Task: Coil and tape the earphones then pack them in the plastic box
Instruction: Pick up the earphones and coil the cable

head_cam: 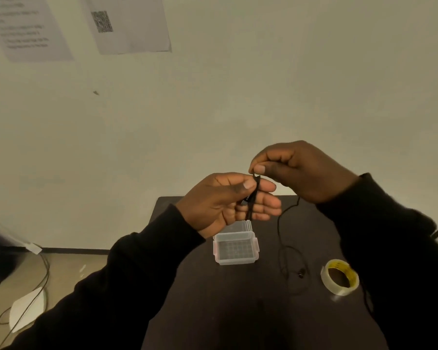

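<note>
Black earphones (253,198) are partly wound around the fingers of my left hand (228,203), which is raised above the table with its thumb pressing the loops. My right hand (296,170) pinches the cable just above those fingers. The rest of the cable (279,228) hangs down to the dark table, where an earbud (300,274) lies. A clear plastic box (235,248) stands open on the table below my left hand, its lid tilted up behind it. A roll of clear tape (339,277) lies to the right of the box.
The small dark table (213,299) stands against a pale wall with two printed sheets (127,24) stuck on it. On the floor at the left lie cables (40,294), a white sheet and a dark object.
</note>
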